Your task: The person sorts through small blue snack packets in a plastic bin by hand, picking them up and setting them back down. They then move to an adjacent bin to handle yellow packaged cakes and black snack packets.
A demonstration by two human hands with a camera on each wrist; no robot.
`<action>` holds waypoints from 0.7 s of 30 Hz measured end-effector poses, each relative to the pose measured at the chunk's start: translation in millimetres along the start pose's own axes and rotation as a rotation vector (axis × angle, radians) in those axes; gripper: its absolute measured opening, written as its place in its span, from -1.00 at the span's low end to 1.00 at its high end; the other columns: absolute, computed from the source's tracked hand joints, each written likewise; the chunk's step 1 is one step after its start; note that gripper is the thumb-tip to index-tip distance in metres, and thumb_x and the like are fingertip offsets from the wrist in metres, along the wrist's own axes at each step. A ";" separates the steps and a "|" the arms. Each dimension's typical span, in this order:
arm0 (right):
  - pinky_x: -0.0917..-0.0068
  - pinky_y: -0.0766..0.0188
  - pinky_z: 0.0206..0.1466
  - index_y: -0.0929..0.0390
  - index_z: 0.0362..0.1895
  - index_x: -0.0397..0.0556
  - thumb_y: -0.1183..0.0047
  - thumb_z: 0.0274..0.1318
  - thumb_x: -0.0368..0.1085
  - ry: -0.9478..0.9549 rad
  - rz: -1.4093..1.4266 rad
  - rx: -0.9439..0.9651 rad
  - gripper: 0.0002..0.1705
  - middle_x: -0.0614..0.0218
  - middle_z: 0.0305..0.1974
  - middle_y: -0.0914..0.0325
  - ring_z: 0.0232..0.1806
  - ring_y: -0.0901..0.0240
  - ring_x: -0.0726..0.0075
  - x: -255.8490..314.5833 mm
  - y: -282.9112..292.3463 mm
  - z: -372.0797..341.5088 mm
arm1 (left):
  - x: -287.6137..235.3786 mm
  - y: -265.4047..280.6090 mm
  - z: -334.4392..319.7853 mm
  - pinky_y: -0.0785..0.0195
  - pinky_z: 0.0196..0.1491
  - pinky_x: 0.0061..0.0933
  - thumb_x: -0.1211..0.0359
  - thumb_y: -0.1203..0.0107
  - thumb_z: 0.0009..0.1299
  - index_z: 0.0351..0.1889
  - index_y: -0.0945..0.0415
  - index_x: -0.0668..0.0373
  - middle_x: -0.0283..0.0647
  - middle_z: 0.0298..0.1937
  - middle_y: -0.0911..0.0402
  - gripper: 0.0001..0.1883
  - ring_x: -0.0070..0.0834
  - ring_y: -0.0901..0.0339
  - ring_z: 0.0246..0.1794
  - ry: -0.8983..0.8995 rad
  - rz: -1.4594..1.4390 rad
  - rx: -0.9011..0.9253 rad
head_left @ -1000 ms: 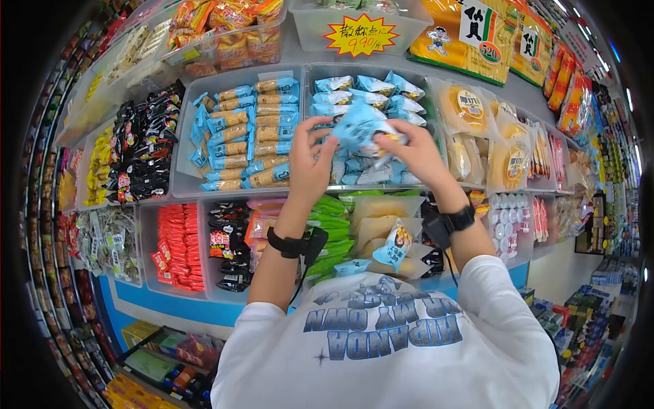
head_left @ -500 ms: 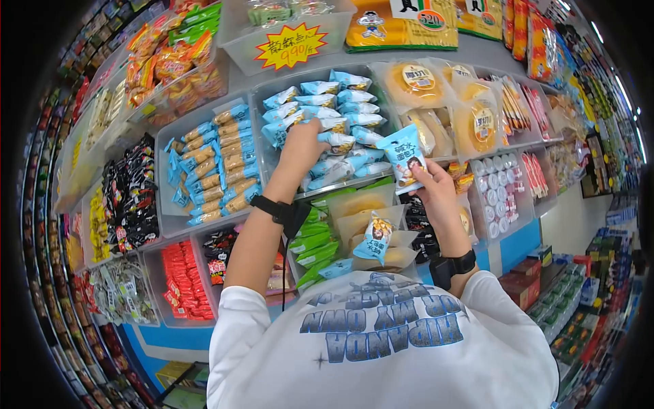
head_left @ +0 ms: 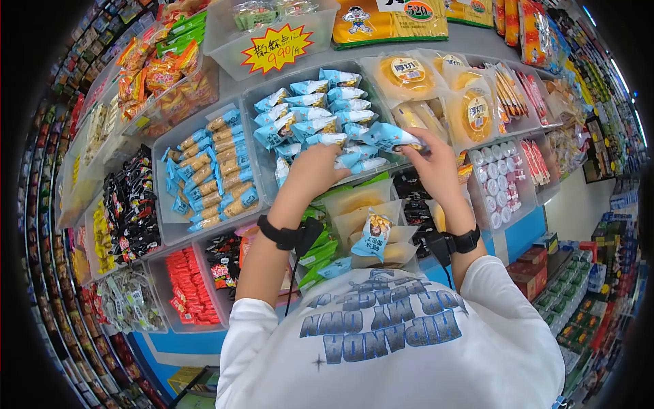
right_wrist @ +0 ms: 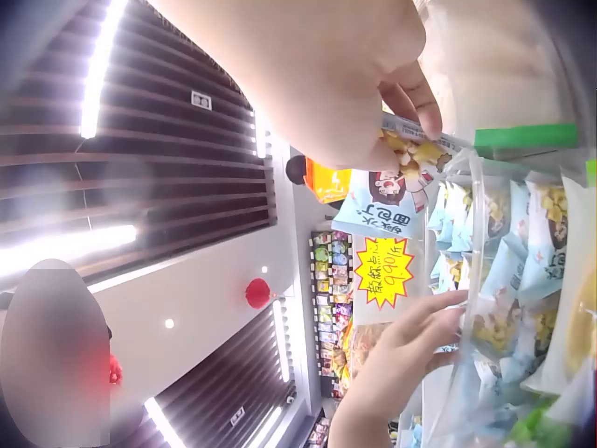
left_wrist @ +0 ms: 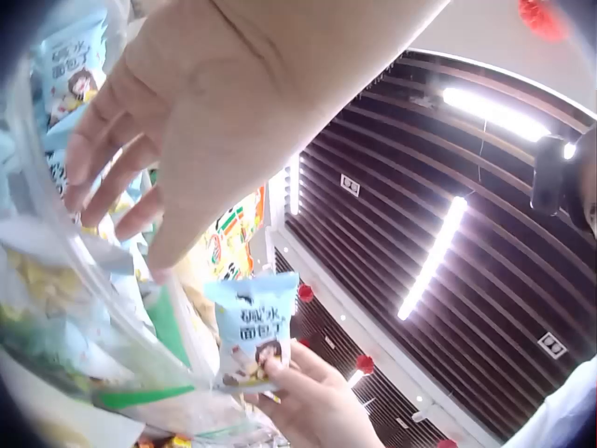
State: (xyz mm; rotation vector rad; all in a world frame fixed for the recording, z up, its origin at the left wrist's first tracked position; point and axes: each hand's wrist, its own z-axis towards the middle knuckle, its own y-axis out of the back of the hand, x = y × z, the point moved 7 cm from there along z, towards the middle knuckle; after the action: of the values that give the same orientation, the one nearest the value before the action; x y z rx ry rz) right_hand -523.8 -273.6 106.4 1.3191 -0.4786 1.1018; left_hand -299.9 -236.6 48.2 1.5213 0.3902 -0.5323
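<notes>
Pinched between the thumb and fingers of the right hand [head_left: 436, 167] is a blue-and-white snack packet [head_left: 390, 136], over the right front part of a clear bin [head_left: 272, 189] of similar packets. The left hand [head_left: 315, 172] reaches over the bin's front edge, fingertips among the packets. In the left wrist view the left hand [left_wrist: 191, 121] has its fingers spread and loosely bent, with nothing visibly held; the right hand [left_wrist: 322, 397] holds the packet [left_wrist: 254, 327] upright outside the bin wall. The right wrist view shows the right hand [right_wrist: 340, 84] gripping the packet [right_wrist: 382, 201] by one end.
A bin of tan-and-blue packets [head_left: 204, 167] stands left, round cakes [head_left: 475, 114] right. A loose blue packet [head_left: 373, 235] lies on wrapped goods in front. Behind is a bin with a yellow price sign [head_left: 278, 48]. Crowded shelves line both sides.
Both hands were on one packet; the left let go and moved down into the bin. The right carried the packet rightward, then back left and up, tilting it. The head view shifted.
</notes>
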 end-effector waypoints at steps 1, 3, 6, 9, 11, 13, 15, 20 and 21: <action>0.45 -0.47 -0.12 -0.56 0.01 -0.13 -0.17 0.11 -0.43 0.090 -0.017 0.025 -0.66 0.21 -0.12 -0.62 -0.17 -0.54 0.30 13.9 -5.0 6.0 | 3.0 -6.3 2.8 -0.47 -0.09 -0.18 0.28 -0.37 0.12 -0.11 -0.63 0.22 0.06 -0.22 -0.67 -0.61 -0.04 -0.63 -0.19 0.012 0.079 0.018; 0.37 -0.46 -0.08 -0.58 -0.04 -0.12 -0.15 0.09 -0.44 0.181 -0.035 0.048 -0.70 0.15 -0.15 -0.62 -0.13 -0.55 0.12 26.6 -13.6 16.3 | 13.2 -7.9 5.2 -0.47 -0.10 -0.19 0.30 -0.36 0.13 -0.11 -0.63 0.23 0.06 -0.25 -0.67 -0.63 -0.05 -0.64 -0.20 0.005 0.070 0.017; 0.24 -0.46 -0.04 -0.58 -0.05 -0.11 -0.12 0.07 -0.45 0.230 -0.177 0.112 -0.70 0.09 -0.22 -0.61 -0.11 -0.53 -0.02 26.9 -29.1 31.6 | 28.0 7.2 2.9 -0.48 -0.13 -0.21 0.35 -0.34 0.15 -0.12 -0.63 0.25 0.07 -0.30 -0.67 -0.66 -0.07 -0.65 -0.22 0.037 0.012 -0.026; 0.14 -0.43 0.03 -0.61 -0.10 -0.11 -0.13 0.01 -0.44 0.198 -0.279 0.298 -0.70 0.03 -0.21 -0.61 -0.09 -0.51 -0.11 2.4 -56.5 44.2 | 43.8 17.0 -1.8 -0.49 -0.17 -0.24 0.41 -0.31 0.17 -0.15 -0.62 0.29 0.08 -0.29 -0.67 -0.71 -0.08 -0.66 -0.23 0.116 -0.031 -0.057; 0.12 -0.43 0.05 -0.66 -0.17 -0.10 -0.15 -0.03 -0.42 0.240 -0.410 0.336 -0.74 0.05 -0.24 -0.62 -0.08 -0.52 -0.09 -5.4 -68.4 48.5 | 50.1 26.5 -7.3 -0.49 -0.17 -0.24 0.41 -0.32 0.17 -0.17 -0.62 0.32 0.08 -0.26 -0.67 -0.71 -0.08 -0.66 -0.23 0.165 -0.053 -0.163; 0.12 -0.43 0.02 -0.68 -0.22 -0.08 -0.16 -0.07 -0.42 0.223 -0.438 0.324 -0.76 0.06 -0.26 -0.63 -0.10 -0.52 -0.08 -10.0 -66.0 52.5 | 49.4 32.3 -12.9 -0.48 -0.17 -0.24 0.41 -0.32 0.18 -0.17 -0.62 0.32 0.09 -0.25 -0.67 -0.72 -0.08 -0.66 -0.22 0.168 -0.084 -0.215; 0.12 -0.44 0.00 -0.71 -0.27 -0.07 -0.18 -0.11 -0.42 0.200 -0.467 0.314 -0.78 0.08 -0.27 -0.64 -0.12 -0.51 -0.08 -13.3 -67.1 54.1 | 51.1 32.0 -15.6 -0.48 -0.16 -0.24 0.42 -0.31 0.18 -0.17 -0.61 0.33 0.09 -0.24 -0.67 -0.73 -0.08 -0.66 -0.21 0.171 -0.118 -0.262; 0.20 -0.36 0.04 -0.73 -0.34 -0.01 -0.21 -0.18 -0.41 0.310 -0.913 0.316 -0.80 0.22 -0.35 -0.64 -0.08 -0.45 0.04 -6.7 -87.4 52.3 | 55.5 21.2 -11.7 -0.47 -0.16 -0.21 0.37 -0.36 0.16 -0.16 -0.60 0.31 0.03 -0.27 -0.67 -0.68 -0.06 -0.64 -0.25 0.259 -0.159 -0.295; 0.20 -0.36 0.04 -0.73 -0.34 -0.01 -0.21 -0.18 -0.41 0.312 -0.913 0.317 -0.80 0.22 -0.35 -0.64 -0.08 -0.45 0.04 -7.0 -88.4 52.4 | 55.8 18.7 -12.9 -0.47 -0.16 -0.21 0.37 -0.36 0.16 -0.16 -0.60 0.31 0.03 -0.27 -0.67 -0.68 -0.06 -0.64 -0.25 0.260 -0.159 -0.296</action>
State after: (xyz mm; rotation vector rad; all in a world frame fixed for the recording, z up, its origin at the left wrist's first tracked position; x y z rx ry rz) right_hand -437.2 -313.6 67.7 1.3745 0.5245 0.5861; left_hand -242.3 -228.9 32.5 1.2799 0.7628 -0.3798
